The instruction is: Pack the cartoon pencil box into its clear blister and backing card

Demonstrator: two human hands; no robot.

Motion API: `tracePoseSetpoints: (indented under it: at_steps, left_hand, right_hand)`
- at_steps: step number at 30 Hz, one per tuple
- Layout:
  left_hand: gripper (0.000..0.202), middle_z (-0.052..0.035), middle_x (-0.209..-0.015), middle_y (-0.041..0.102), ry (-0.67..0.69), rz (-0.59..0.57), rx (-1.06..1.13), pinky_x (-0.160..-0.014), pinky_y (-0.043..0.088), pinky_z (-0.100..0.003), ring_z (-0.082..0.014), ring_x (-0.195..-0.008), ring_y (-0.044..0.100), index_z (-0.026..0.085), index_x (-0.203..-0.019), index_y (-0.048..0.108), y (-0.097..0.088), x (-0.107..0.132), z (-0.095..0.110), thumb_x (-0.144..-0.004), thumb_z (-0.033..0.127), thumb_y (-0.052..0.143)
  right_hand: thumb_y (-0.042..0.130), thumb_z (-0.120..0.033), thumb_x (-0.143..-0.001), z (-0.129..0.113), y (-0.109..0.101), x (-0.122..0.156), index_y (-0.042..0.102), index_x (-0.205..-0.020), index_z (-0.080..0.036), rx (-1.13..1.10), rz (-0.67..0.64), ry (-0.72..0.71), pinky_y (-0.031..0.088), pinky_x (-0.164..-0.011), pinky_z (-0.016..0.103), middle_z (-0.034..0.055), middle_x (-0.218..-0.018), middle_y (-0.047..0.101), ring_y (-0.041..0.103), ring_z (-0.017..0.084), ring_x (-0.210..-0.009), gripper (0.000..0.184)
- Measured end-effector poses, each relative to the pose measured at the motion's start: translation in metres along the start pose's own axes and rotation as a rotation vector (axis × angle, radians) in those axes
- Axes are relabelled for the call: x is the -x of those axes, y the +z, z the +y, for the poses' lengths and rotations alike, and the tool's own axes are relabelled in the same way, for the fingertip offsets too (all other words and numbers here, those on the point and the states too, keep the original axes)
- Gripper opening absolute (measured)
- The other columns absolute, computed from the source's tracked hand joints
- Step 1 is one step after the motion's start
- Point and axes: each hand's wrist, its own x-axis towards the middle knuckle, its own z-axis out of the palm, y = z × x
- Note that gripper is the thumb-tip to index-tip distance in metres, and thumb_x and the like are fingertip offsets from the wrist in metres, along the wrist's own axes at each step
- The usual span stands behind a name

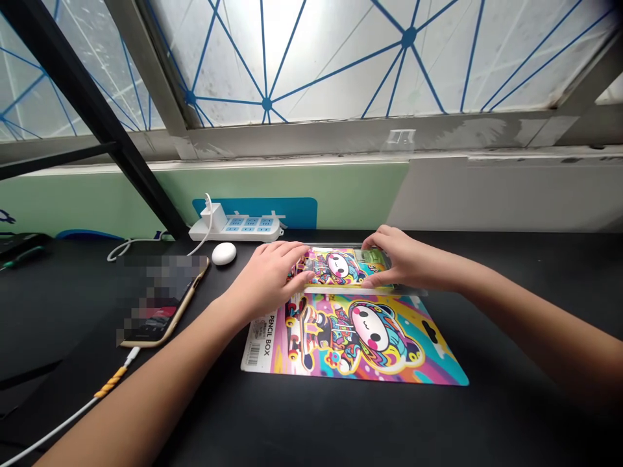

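A colourful pencil box (335, 267) with a white-faced cartoon character lies across the far part of a printed card (335, 337). The card carries a larger picture of the same character, a barcode and the words "PENCIL BOX" at its left edge. My left hand (272, 272) is closed around the box's left end, thumb on the near side and fingers over the far side. At the right end, my right hand (402, 261) grips it between thumb and fingers. Clear plastic shows along the box's near edge and right end.
To the left, a phone (178, 308) lies on the black table (302, 428) with a white cable (73, 418) plugged in. Behind it are a round white case (224, 253) and a power strip (250, 227). A black slanted bar (111, 149) crosses the upper left, before the window.
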Motion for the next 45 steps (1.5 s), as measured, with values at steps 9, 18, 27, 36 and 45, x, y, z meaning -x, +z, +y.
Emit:
tracePoseSetpoints:
  at_steps: [9,18,27,36,45]
  left_hand:
    - [0.059,-0.0145,-0.145,0.063,-0.097,0.086,0.025,-0.116,0.033,-0.058,-0.0323,-0.134,0.058,0.020,-0.142,0.054,-0.006,-0.001,-0.033,-0.093,0.048,0.072]
    - [0.045,-0.0120,-0.108,0.072,0.219,0.297,-0.016,-0.082,0.058,-0.040,-0.0263,-0.096,0.070,0.015,-0.117,0.069,-0.016,0.002,-0.032,-0.081,0.035,0.087]
    - [0.023,-0.0119,-0.102,0.072,0.467,0.538,-0.156,-0.082,0.057,-0.042,-0.0253,-0.091,0.065,0.016,-0.113,0.065,-0.040,0.058,0.020,-0.094,0.027,0.071]
    - [0.041,-0.0173,-0.140,0.063,0.372,0.179,0.091,-0.105,0.053,-0.045,-0.0299,-0.128,0.061,0.023,-0.132,0.055,0.000,0.117,0.036,-0.093,0.021,0.066]
    - [0.075,-0.0108,-0.157,0.048,-0.007,-0.026,0.386,-0.115,0.047,-0.048,-0.0338,-0.142,0.050,0.035,-0.148,0.042,0.007,0.128,0.019,-0.083,0.034,0.080]
  right_hand:
    - [0.089,-0.054,-0.060,-0.010,0.007,0.004,0.054,-0.106,-0.027,0.163,0.188,0.001,0.050,-0.070,0.038,0.0071,-0.104,0.067,0.064,0.031,-0.093,0.064]
    - [0.078,-0.029,-0.081,-0.028,0.021,0.024,0.055,-0.108,-0.023,0.266,0.529,-0.233,0.051,-0.073,0.040,0.0093,-0.101,0.066,0.061,0.030,-0.092,0.036]
    - [0.067,-0.015,-0.091,-0.027,0.029,0.108,0.062,-0.128,-0.023,0.374,0.825,-0.563,0.056,-0.094,0.049,0.0105,-0.107,0.063,0.062,0.032,-0.105,0.038]
    - [0.057,-0.011,-0.095,-0.021,0.066,0.157,0.062,-0.127,-0.025,0.168,0.547,-0.607,0.056,-0.105,0.049,0.0131,-0.136,0.069,0.055,0.032,-0.138,0.036]
    - [0.076,-0.044,-0.087,-0.012,0.065,0.162,0.044,-0.144,-0.029,-0.094,0.309,-0.244,0.056,-0.104,0.051,0.0182,-0.154,0.052,0.056,0.035,-0.137,0.067]
